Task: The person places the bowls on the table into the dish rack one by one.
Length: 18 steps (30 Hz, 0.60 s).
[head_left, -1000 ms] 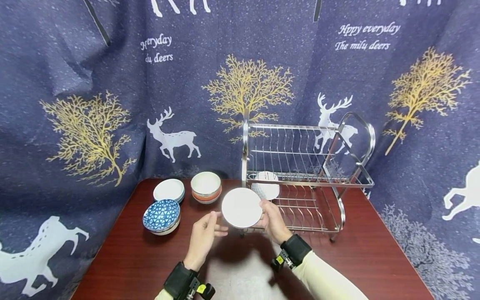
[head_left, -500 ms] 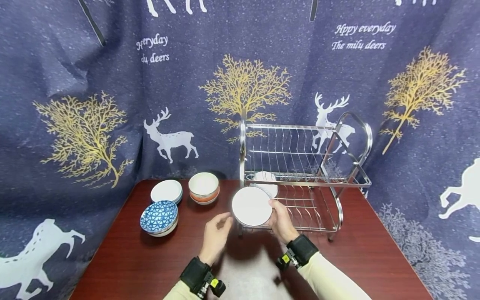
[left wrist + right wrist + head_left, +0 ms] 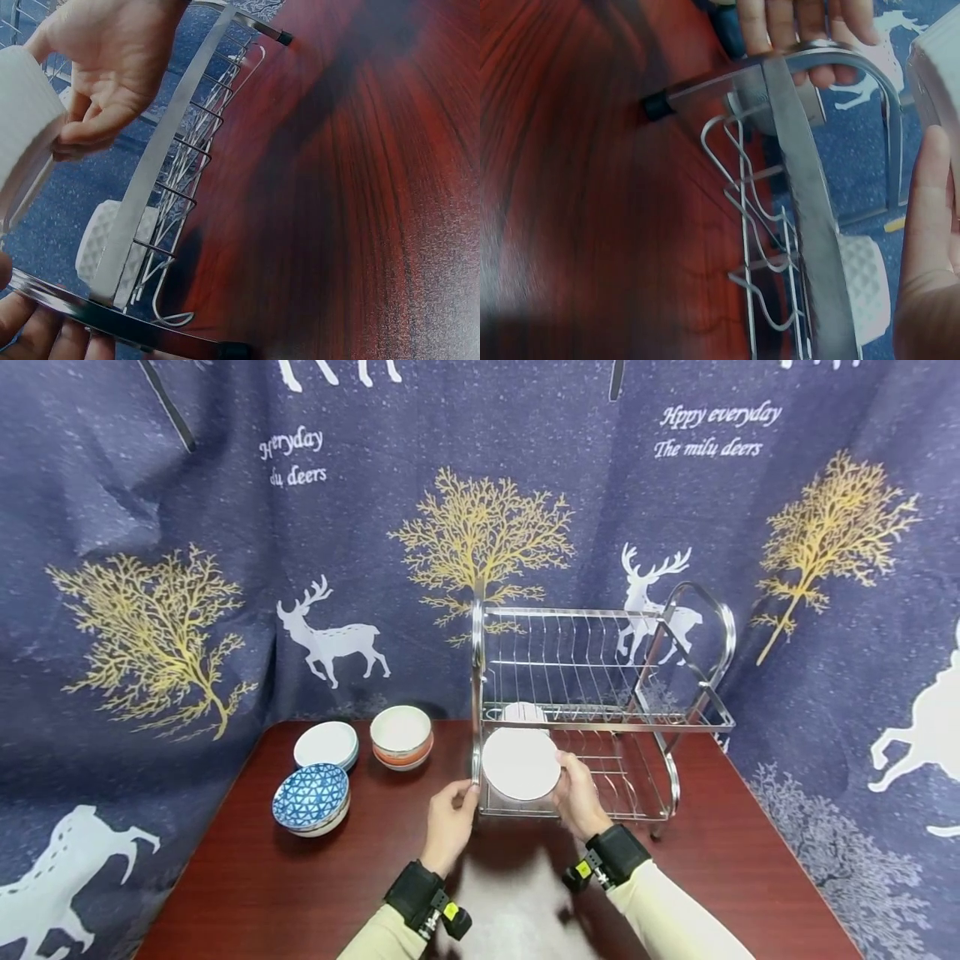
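While my right hand (image 3: 576, 792) pinches a white plate (image 3: 521, 763) by its right edge and holds it upright at the near left end of the dish rack (image 3: 705, 718), my left hand (image 3: 452, 814) curls its fingers on the rack's near left post. The plate hangs just in front of the lower tier, not yet between the wires. I judge this as the step of racking the plate: what comes next calls for tipping its lower rim into a free slot near the textured white dish (image 3: 525, 712) already standing there, with the left hand steadying the frame.

Only the head view shows the whole table (image 3: 675, 877), with a blue patterned bowl (image 3: 311, 795), a pale plate stack (image 3: 326, 743) and an orange-banded bowl (image 3: 401, 735) well apart at the far left. From the left wrist I see my right hand (image 3: 112, 71) clamped on the plate (image 3: 22, 135) from the side. From the right wrist I see left fingertips (image 3: 795, 22) wrapped over the curved post, and the textured dish (image 3: 862, 289) behind the wires.
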Available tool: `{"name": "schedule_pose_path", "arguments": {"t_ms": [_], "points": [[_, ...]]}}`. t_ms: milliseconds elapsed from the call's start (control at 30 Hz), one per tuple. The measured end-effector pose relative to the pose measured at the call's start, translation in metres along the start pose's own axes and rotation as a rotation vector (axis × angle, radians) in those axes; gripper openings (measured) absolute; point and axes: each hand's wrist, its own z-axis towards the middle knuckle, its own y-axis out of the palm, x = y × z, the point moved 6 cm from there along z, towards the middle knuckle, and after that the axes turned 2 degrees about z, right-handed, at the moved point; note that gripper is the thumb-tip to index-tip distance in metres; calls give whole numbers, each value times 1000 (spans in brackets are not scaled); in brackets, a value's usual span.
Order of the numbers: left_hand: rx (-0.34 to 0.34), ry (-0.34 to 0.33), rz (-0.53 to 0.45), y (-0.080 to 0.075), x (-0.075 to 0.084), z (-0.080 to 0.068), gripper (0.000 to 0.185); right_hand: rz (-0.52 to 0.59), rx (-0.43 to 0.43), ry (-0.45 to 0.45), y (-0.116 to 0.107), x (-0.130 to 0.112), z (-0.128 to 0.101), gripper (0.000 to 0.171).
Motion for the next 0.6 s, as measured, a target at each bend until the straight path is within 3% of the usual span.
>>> {"name": "schedule_pose_path", "arguments": {"t_ms": [367,600], "points": [[16,-14,-19,1,-2,2,10,7,48,-66,-21,-24,2,17],[-12,-39,-23,2,-3,3,12,-59,150,-97,-40,-40,8,11]]}}
